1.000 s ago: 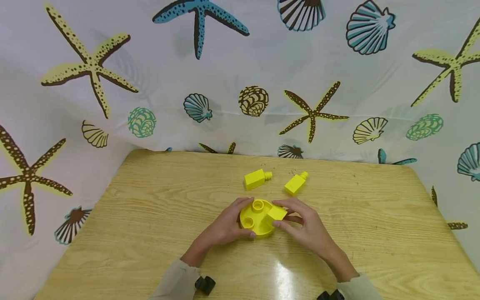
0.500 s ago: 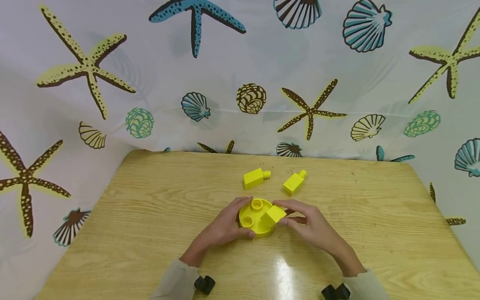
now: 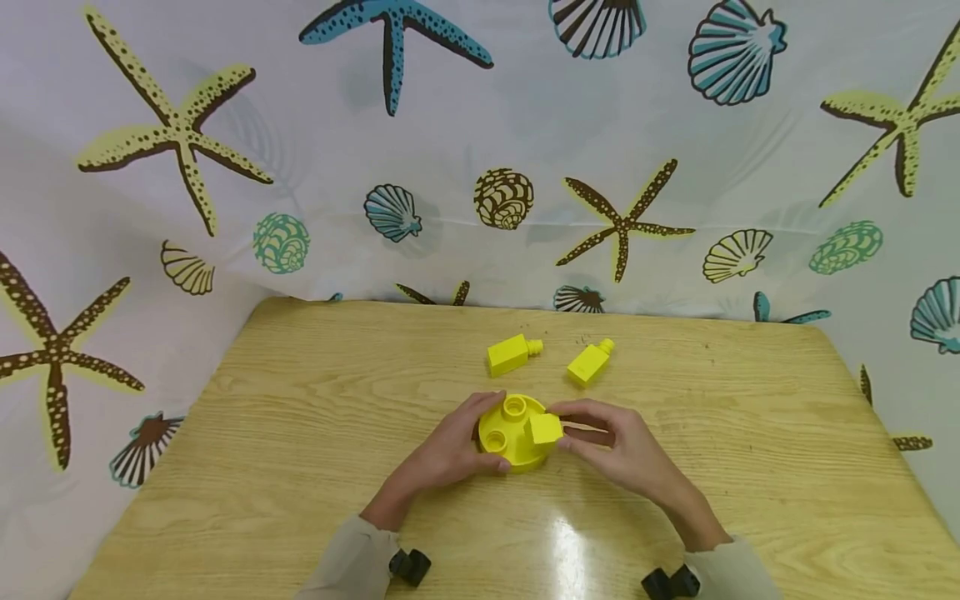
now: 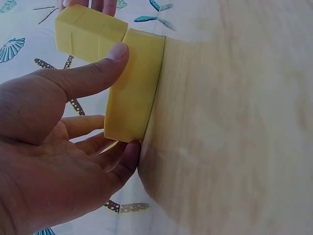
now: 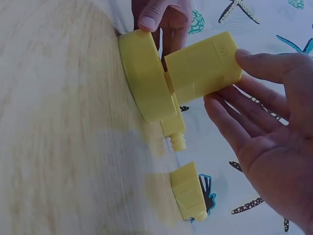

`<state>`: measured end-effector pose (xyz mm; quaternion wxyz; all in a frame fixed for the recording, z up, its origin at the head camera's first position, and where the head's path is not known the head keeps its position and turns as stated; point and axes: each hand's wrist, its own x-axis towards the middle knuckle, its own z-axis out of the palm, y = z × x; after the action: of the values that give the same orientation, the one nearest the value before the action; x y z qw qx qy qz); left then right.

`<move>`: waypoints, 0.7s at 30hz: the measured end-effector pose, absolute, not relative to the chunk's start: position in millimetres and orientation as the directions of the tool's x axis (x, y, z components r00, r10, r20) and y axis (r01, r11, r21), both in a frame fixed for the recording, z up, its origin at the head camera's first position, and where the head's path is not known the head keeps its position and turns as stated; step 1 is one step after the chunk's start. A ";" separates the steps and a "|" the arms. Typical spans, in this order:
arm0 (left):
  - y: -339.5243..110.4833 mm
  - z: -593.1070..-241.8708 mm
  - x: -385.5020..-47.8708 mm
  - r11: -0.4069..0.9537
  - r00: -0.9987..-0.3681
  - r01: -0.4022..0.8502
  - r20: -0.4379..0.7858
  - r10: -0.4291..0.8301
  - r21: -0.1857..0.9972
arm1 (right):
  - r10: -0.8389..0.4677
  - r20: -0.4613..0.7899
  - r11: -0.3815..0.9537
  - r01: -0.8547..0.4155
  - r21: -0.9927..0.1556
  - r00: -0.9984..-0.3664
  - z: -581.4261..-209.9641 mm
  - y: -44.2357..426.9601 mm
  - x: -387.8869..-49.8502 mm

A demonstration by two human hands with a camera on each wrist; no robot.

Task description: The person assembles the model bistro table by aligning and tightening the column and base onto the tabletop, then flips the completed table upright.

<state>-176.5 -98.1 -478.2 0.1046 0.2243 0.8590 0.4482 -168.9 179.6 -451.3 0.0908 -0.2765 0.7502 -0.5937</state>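
A round yellow base [image 3: 516,454] with raised ring sockets lies on the table, and my left hand [image 3: 453,446] grips its left rim between thumb and fingers. On the base's right side stands a yellow block [image 3: 545,428], its lower end at the base. My right hand [image 3: 618,442] holds this block near its top with thumb and fingertips, as the right wrist view shows with the block [image 5: 203,66] rising from the base [image 5: 146,81]. Two ring sockets on the base show no block in them. Whatever joins block and base is hidden.
Two more yellow blocks with threaded ends lie behind the base: a left one [image 3: 510,356] and a right one [image 3: 589,365]. The wooden table [image 3: 337,367] meets a cloth [image 3: 450,125] printed with shells and starfish at its back and sides.
The block on the base has turned and now stands more upright. My right hand's grip has shifted slightly on it. The left hand keeps its hold on the base.
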 end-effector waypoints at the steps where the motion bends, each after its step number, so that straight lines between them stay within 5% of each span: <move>1: -98.1 -479.1 -176.3 0.498 -0.878 0.288 0.018 0.478 0.818 | -0.514 0.185 0.141 -0.294 -0.945 -0.838 -452.3 178.8 -168.3; 6: -97.2 -481.9 -175.7 0.487 -0.883 0.280 0.022 0.470 0.827 | -0.479 0.213 0.164 -0.326 -0.931 -0.851 -455.7 173.1 -167.5; 14: -97.2 -482.9 -174.9 0.480 -0.877 0.299 0.039 0.479 0.825 | -0.536 0.352 0.282 -0.556 -0.782 -0.767 -461.2 164.6 -166.0; 21: -97.5 -479.9 -177.3 0.469 -0.872 0.303 0.042 0.488 0.830 | -0.503 0.317 0.324 -0.515 -0.793 -0.804 -459.1 159.2 -166.3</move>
<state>-177.3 -97.5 -479.9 0.1007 0.2322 0.8510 0.4602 -166.3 159.2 -459.1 -0.0063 -0.3129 0.8137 -0.4898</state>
